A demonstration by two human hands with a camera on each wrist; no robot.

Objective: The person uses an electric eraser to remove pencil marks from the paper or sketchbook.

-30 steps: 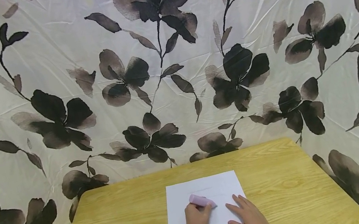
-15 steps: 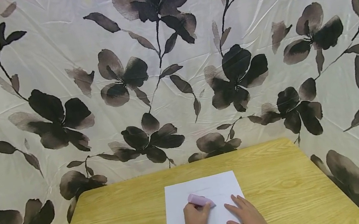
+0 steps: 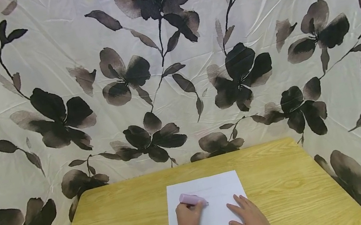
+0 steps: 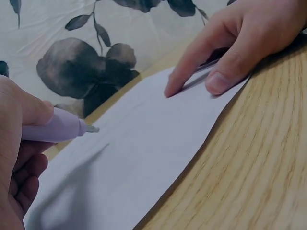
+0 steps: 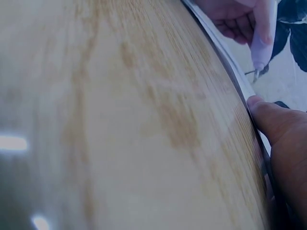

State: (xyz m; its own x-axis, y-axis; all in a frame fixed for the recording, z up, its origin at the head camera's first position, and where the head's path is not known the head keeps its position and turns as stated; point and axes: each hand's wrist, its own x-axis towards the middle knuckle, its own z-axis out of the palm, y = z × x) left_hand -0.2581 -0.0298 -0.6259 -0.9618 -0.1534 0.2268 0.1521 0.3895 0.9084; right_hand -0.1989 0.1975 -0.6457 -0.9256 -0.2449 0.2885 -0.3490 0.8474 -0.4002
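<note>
A thick lilac pen (image 3: 192, 199) with a narrow silvery tip is pinched in my left hand (image 3: 187, 218), thumb on top of its barrel (image 4: 53, 126). The tip points right over the white sheet of paper (image 3: 216, 218), and in the left wrist view a shadow falls on the sheet just beyond it. Faint lines run across the upper part of the paper. My right hand (image 3: 252, 218) rests on the sheet's right edge with its fingers spread. In the right wrist view the right thumb (image 5: 268, 115) lies along the paper's near edge.
The paper lies on a yellow wood-grain table (image 3: 123, 217). Behind and on both sides of the table hangs a pale cloth (image 3: 178, 101) printed with dark flowers. Light glints off the tabletop in the right wrist view.
My left hand has moved left and slightly away from me across the paper, carrying the pen. The right hand has stayed in place on the sheet.
</note>
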